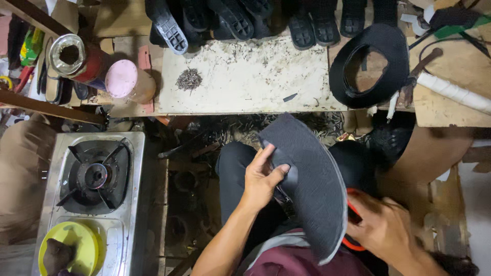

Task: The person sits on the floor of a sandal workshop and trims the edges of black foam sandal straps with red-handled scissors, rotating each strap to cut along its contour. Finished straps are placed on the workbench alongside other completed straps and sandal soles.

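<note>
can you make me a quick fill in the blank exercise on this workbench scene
1. The left hand grips a curved dark grey sole sheet by its ____ edge.
2. The right hand holds a tool with ____ handles.
3. The small pile of nails lies on the ____ board.
4. The gas stove sits on the person's ____ side.

Missing words: left; red; white; left

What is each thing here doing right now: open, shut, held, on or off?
Left hand: gripping the rubber sheet.
Rubber sheet: held up, curved.
Right hand: blurred, closed on orange-handled scissors.
Stove: off, no flame.
Tin can: open, lying sideways.
Nails: piled on board.
</note>
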